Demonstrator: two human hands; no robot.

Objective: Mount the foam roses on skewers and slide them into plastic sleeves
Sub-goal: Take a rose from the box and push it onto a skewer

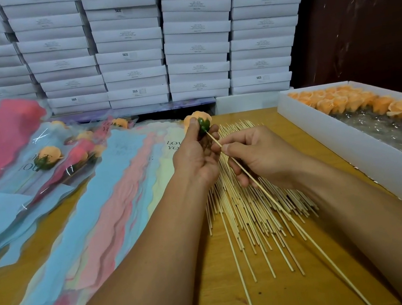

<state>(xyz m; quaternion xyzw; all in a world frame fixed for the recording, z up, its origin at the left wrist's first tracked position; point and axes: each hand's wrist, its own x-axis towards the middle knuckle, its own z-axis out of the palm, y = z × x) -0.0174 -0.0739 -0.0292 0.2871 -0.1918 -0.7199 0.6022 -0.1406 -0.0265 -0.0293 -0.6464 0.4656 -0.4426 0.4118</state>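
While left hand (195, 153) grips orange foam rose (196, 119) by green base above skewer pile (248, 205), right hand (259, 154) pinches skewer (280, 208), tip at rose base. Plastic sleeves (112, 190) lie left; rose tray (347, 131) right on table (279, 296).

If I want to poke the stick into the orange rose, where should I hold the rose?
Probably hold the rose around its sides, near the green base, coming from the left as the left hand does. That leaves the base's underside open for the skewer, which the right hand pinches and brings in from the lower right. The petals look soft, so grip gently.
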